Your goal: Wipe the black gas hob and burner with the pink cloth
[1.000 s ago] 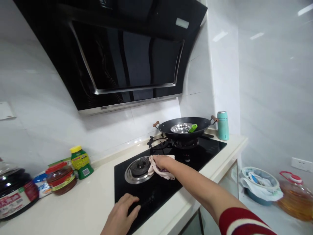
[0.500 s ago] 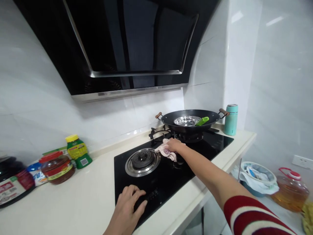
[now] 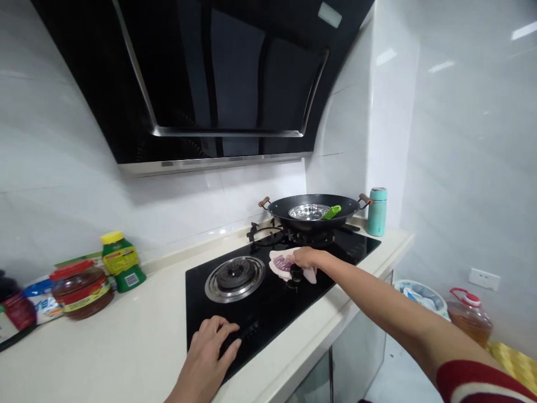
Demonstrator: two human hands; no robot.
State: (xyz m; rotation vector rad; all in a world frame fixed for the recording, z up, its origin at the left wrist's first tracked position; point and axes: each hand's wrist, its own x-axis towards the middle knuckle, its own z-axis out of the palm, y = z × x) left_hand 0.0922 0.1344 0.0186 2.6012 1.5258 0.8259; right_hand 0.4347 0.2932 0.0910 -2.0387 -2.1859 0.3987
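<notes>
My right hand [image 3: 306,257] grips a pale pink cloth [image 3: 280,265] with a purple patch, spread on the black glass of the gas stove [image 3: 260,313]. A black knob [image 3: 296,273] stands right beside the cloth, under my hand. My left hand [image 3: 213,348] rests at the stove's front left corner, fingers apart and holding nothing. Between the hands lies the left burner [image 3: 235,278] with its metal ring. Behind the cloth, a black wok [image 3: 279,209] with wooden handles sits over the right burner, holding a steel bowl [image 3: 308,211] and a bright green handle [image 3: 331,212].
A black pan support [image 3: 268,237] leans near the wall. Left on the counter stand a green bottle [image 3: 121,263] and a red-lidded jar [image 3: 81,291]. At right are a turquoise flask [image 3: 377,212], a lined bin [image 3: 423,296] and an oil jug [image 3: 469,322]. The range hood [image 3: 210,84] hangs above.
My right hand has drawn the cloth slightly toward the stove's front edge, beside the knob, and the cloth is flatter. My left hand stays put on the stove corner. The view has shifted right.
</notes>
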